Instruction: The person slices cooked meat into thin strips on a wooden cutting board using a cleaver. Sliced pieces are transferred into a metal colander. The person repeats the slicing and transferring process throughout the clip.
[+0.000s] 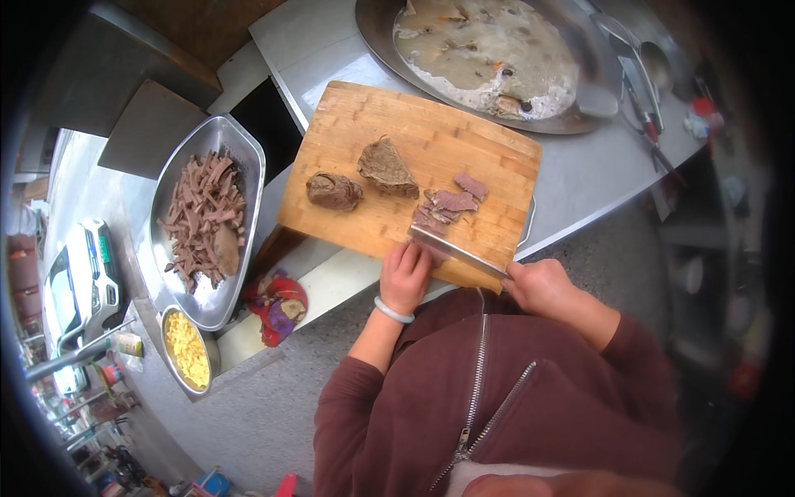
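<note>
A wooden cutting board [348, 124] lies before me. My right hand [543, 284] grips the handle end of a cleaver [459, 250], its blade reaching left across the board's near edge. Close to the blade's far end, my left hand [407, 273] has its fingers curled down on a piece of cooked meat [436, 256], mostly hidden by hand and blade. Several cut meat slices [450, 202] lie just beyond the blade. Farther left on the board sit a wedge-shaped chunk of cooked meat [388, 168] and a rounder chunk [334, 191].
Left of the board stands a metal basin [256, 155] of meat strips, with a bowl [213, 357] of yellow pieces below it. A large pan [379, 37] of cloudy broth sits at the back. Ladles [655, 65] and other utensils lie at right. A red-and-purple cloth [287, 292] rests near the basin.
</note>
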A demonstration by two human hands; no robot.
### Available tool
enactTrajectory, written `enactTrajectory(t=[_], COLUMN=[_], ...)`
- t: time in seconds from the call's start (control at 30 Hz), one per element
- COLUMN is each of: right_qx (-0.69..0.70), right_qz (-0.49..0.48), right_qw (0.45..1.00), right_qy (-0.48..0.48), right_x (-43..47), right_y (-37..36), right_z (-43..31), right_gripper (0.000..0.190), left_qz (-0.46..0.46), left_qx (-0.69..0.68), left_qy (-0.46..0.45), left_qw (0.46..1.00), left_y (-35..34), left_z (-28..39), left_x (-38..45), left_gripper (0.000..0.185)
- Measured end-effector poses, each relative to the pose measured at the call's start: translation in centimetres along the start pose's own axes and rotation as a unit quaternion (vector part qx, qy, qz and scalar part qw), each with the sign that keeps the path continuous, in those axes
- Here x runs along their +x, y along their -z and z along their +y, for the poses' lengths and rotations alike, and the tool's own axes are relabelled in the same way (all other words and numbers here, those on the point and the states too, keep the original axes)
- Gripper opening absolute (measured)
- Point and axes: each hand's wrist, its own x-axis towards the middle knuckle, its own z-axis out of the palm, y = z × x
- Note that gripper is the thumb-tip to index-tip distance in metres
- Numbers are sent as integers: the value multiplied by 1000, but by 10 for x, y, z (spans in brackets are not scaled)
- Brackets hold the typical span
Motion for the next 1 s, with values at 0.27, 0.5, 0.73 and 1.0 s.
enactTrajectory(t=[0.27, 0.5, 0.73, 1.0], right_qx=[-9, 7, -12, 42], right_qz=[-61, -9, -138, 36], right_qw=[998, 1000, 990, 998], right_qy=[6, 10, -34, -30], right_x=[61, 60, 38, 59], right_y=[-11, 0, 8, -11], right_z=[-32, -16, -20, -13], right_gripper=[23, 25, 26, 25], left_qz=[7, 32, 40, 9], left_qx=[4, -17, 4, -14], left_qy=[7, 48, 25, 7], left_qw=[1000, 998, 999, 1000], left_y=[-8, -8, -16, -4], left_z=[-2, 3, 1, 0], left_x=[-3, -5, -10, 22], left_gripper=[32, 29, 26, 23])
